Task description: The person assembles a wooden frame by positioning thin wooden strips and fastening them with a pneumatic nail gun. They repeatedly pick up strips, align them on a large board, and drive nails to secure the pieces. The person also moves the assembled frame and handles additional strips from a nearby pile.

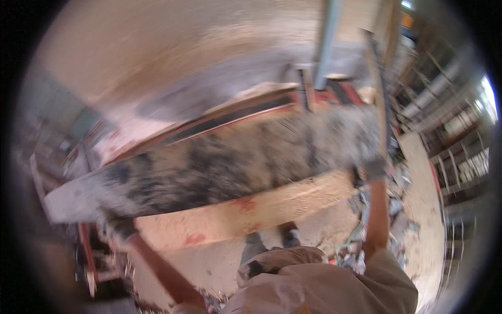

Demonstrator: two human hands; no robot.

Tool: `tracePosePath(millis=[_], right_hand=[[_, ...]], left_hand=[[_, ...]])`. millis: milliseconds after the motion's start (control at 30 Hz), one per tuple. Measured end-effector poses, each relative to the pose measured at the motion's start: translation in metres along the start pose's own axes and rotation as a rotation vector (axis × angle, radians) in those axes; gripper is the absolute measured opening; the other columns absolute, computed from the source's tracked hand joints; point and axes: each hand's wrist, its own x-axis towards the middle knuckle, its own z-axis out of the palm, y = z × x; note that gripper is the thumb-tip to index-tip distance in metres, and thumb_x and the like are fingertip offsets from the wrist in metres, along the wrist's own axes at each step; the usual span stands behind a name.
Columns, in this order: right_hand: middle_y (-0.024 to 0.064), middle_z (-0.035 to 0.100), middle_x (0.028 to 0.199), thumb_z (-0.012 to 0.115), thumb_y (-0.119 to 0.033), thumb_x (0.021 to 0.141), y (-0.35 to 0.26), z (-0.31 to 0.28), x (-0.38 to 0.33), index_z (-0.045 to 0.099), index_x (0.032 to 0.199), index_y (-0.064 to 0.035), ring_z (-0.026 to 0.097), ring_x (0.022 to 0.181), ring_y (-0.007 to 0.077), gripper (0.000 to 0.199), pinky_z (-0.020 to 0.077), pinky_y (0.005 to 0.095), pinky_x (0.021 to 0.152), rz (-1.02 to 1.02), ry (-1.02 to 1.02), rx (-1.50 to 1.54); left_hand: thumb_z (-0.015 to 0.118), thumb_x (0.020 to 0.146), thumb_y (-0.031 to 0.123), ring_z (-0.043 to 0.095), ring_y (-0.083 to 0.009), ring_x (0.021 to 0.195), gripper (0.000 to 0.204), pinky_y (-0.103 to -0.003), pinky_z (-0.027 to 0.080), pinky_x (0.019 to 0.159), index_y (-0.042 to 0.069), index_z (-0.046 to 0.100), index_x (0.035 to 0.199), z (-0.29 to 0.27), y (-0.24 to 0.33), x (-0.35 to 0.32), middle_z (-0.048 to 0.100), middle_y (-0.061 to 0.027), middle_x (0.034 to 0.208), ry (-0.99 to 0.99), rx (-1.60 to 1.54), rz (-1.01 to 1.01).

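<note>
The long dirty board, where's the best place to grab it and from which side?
Take the board at its two far ends, one hand per end, coming from the near long edge. It is long, flat and tilted, so a wide grip steadies it. The gloved left hand and right hand already sit there; motion blur hides the fingers.

both gloved hands, left hand (119, 226) and right hand (373, 166), grip a long blurred grey-mottled plank (225, 167) at its ends.

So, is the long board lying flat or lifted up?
Lifted. Both gloved hands, left and right, grip the ends of the board, which hangs tilted, right end higher.
</note>
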Motion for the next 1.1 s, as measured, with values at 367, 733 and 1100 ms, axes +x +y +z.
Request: tracePosePath(millis=[367, 733, 1100], right_hand=[[0.0171, 0.056, 0.137, 0.056, -0.062, 0.095, 0.163, -0.175, -0.065, 0.05, 0.142, -0.0109, 0.056, 0.122, 0.038, 0.07, 0.0487, 0.0561, 0.1, 0.596, 0.212, -0.551], [0.0186, 0.05, 0.145, 0.053, -0.061, 0.095, 0.092, -0.288, -0.098, 0.047, 0.144, -0.0128, 0.05, 0.13, 0.0407, 0.069, 0.0449, 0.0606, 0.104, 0.411, 0.379, -0.411], [0.0145, 0.063, 0.133, 0.046, -0.051, 0.102, 0.126, -0.248, 0.002, 0.061, 0.127, -0.0103, 0.06, 0.119, 0.0359, 0.05, 0.0492, 0.0501, 0.101, 0.609, 0.292, -1.048]], left_hand=[[0.053, 0.1, 0.06, 0.057, -0.0351, 0.127, 0.07, -0.05, 0.045, 0.111, 0.007, 0.05, 0.146, -0.163, -0.143, -0.143, 0.059, -0.0152, 0.141, 0.272, -0.32, 0.122], [0.042, 0.1, 0.065, 0.053, -0.0306, 0.105, 0.063, -0.05, 0.044, 0.093, 0.013, 0.049, 0.136, -0.375, -0.235, -0.178, 0.054, -0.0088, 0.118, 0.709, 0.28, -0.242], [0.034, 0.106, 0.05, 0.037, -0.0321, 0.138, 0.058, -0.056, 0.023, 0.116, 0.015, 0.037, 0.152, -0.318, -0.226, -0.036, 0.039, -0.0094, 0.152, 0.227, 2.836, -0.57]])
